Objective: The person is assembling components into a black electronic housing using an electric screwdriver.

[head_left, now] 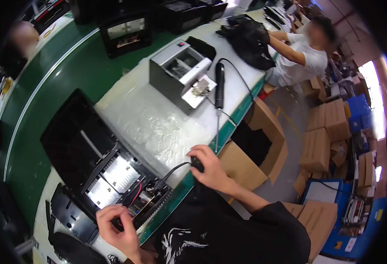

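My right hand (pixel 212 172) is closed around a dark, bulky cable end (pixel 197 164) at the bench's near edge. From it a black cable (pixel 176 168) runs left into an opened black machine (pixel 113 178). Metal plates, a red wire (pixel 136 193) and small parts show inside this machine, and its black lid (pixel 77 136) stands raised behind. At the machine's near left corner is my left hand (pixel 119 229), fingers curled and thumb close to the fingertips. Whatever those fingers pinch, if anything, is too small to make out.
A grey metal box (pixel 180 72) and a black electric screwdriver (pixel 220 86) with its cord lie farther along the bench. An open carton (pixel 253 152) with black pieces stands beside the bench. Opposite, a person in white (pixel 305 57) handles black bags (pixel 248 42). Cartons crowd the right.
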### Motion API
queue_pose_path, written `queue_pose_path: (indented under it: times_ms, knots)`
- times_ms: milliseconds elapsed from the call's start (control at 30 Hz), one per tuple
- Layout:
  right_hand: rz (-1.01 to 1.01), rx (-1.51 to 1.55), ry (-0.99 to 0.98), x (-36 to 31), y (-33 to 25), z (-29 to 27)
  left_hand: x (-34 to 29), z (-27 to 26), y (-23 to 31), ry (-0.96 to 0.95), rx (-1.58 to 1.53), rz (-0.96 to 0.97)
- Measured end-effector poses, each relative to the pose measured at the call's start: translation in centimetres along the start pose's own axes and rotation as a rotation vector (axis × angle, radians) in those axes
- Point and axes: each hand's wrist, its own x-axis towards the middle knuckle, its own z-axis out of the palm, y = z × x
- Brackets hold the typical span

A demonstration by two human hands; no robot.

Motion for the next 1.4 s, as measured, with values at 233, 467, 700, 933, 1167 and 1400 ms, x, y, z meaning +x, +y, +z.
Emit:
queue_pose_path:
  times_ms: [233, 467, 700, 933, 1167, 1400]
  knots:
    - [0.048, 0.015, -0.615, 5.2, -3.0, -4.9, 0.4, -3.6, -5.0, 0.259, 0.085, -0.181]
    - [0.096, 0.725, -0.583, 6.2, -6.6, 2.7, -2.6, -3.0, -6.2, 0.136, -0.5, -0.411]
    - [0.128, 0.342, -0.41, 2.5, -5.9, 0.2, -3.9, -2.0, -5.5, 0.01, -0.462, -0.366]
    - [0.145, 0.383, -0.205, 2.1, -5.7, 2.2, 2.9, -9.3, -10.9, 0.415, 0.979, -0.396]
    - [0.084, 0.418, -0.25, 3.1, -6.4, 2.1, 1.9, -10.8, -13.3, 0.321, 0.994, -0.551]
    - [-0.263, 0.45, -0.113, 7.3, -8.8, 1.2, 3.7, -9.1, -6.3, 0.407, 0.862, -0.22]
